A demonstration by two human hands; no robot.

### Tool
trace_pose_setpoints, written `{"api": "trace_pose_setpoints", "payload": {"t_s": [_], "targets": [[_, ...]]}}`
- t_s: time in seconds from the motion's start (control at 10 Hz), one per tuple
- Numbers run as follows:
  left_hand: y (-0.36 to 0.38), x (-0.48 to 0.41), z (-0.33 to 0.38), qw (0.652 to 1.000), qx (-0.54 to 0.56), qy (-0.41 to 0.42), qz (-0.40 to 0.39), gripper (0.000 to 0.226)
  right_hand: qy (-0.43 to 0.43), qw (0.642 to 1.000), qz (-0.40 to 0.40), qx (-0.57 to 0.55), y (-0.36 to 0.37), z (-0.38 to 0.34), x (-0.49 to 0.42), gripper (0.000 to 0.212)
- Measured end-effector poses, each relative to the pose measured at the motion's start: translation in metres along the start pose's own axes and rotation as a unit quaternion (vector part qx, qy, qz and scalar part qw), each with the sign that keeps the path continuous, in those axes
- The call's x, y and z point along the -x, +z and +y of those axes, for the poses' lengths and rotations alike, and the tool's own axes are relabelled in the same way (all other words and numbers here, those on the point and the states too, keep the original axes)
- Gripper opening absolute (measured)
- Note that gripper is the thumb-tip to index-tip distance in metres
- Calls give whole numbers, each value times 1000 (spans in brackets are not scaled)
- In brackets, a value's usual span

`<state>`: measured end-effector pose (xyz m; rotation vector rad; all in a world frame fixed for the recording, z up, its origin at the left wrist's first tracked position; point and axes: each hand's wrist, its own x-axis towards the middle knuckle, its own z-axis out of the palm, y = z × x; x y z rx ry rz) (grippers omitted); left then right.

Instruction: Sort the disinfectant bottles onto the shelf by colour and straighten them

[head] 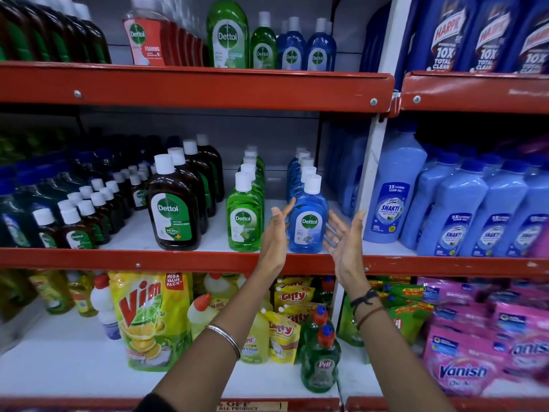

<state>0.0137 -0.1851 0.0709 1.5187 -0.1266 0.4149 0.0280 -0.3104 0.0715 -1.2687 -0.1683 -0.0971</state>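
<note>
Blue bottle (307, 221) stands upright at the middle shelf's (178, 258) front edge, between left hand (274, 236) and right hand (344, 239), both spread, gripping nothing. A careless squeeze could topple it forward, or knock the blue row (300, 171) behind.

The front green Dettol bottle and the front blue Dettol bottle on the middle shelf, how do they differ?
The front green Dettol bottle holds green liquid; the front blue Dettol bottle holds blue. The green one stands alone, while the blue one sits between the open left hand and right hand. Both stand upright, white-capped, labels forward, each heading its own colour row.
</note>
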Motion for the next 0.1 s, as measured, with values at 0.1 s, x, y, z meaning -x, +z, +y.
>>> {"api": "trace_pose_setpoints", "payload": {"t_s": [0.1], "targets": [[-5,0,-3,999,-39,29,-12,69,-65,995,66,37,-3,9,5,89]]}}
